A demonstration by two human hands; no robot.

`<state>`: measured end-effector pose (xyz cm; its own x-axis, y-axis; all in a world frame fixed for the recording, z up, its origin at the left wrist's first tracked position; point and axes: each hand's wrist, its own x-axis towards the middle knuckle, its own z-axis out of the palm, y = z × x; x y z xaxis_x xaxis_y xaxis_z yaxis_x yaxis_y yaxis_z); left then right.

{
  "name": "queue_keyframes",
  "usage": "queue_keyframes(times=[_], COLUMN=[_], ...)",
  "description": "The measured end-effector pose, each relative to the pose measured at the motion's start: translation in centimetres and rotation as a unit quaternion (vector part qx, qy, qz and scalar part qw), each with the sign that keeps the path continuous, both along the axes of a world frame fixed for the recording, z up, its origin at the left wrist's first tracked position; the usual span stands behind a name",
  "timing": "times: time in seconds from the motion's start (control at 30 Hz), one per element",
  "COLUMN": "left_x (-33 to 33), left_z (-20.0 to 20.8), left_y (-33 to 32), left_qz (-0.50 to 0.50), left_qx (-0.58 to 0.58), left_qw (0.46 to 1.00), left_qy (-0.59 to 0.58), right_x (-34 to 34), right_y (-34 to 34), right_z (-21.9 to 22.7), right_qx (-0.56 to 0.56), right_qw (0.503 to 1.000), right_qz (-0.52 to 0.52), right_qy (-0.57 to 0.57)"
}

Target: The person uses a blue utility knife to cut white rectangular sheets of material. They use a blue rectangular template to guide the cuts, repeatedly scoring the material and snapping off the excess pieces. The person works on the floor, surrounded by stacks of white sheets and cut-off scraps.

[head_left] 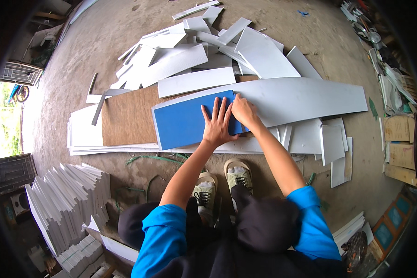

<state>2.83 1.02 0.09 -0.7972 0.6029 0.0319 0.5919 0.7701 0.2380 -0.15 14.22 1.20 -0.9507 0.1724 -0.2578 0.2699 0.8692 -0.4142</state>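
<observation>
A blue rectangular panel (180, 121) lies on top of a long white board (310, 99). My left hand (217, 126) presses flat on the panel near its right end, with the fingers spread. Close beside it, my right hand (244, 110) is closed at the panel's right edge, over the white board. Whatever its fingers grip is too small or hidden to make out. Under the white board is a brown wooden sheet (127, 116), which rests on further white sheets (85, 127).
Beyond the boards is a heap of white offcuts (176, 62). A stack of white strips (69, 204) stands at the lower left. Grey strips (99, 106) lie by the brown sheet. Cardboard boxes (400, 155) line the right side. Green straps (155, 157) lie near my shoes (238, 173).
</observation>
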Motion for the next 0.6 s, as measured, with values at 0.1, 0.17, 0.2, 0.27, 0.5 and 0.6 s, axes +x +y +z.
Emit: queue_keyframes(times=[0.1, 0.17, 0.2, 0.27, 0.5, 0.6], left_x=[0.0, 0.1, 0.1, 0.2, 0.4, 0.5], left_z=[0.0, -0.1, -0.1, -0.3, -0.4, -0.2], left_y=[-0.2, -0.2, -0.1, 0.1, -0.2, 0.0], left_qz=[-0.001, 0.0, 0.0, 0.004, 0.005, -0.005], left_qx=[-0.015, -0.011, -0.008, 0.012, 0.018, 0.004], left_qw=[1.0, 1.0, 1.0, 1.0, 0.999, 0.999], left_qy=[-0.001, -0.001, 0.0, 0.008, 0.031, 0.036], right_x=[-0.4, 0.4, 1.1, 2.8, 10.3, 12.6], right_y=[0.1, 0.1, 0.2, 0.3, 0.0, -0.2], right_z=[0.7, 0.8, 0.3, -0.2, -0.1, -0.2], right_qx=[-0.019, -0.03, -0.036, -0.049, -0.029, -0.012], right_qw=[0.999, 0.998, 0.998, 0.996, 0.997, 0.999], right_qz=[0.013, 0.018, 0.007, -0.014, 0.018, 0.016], right_qy=[-0.038, -0.048, -0.058, -0.079, -0.069, -0.033])
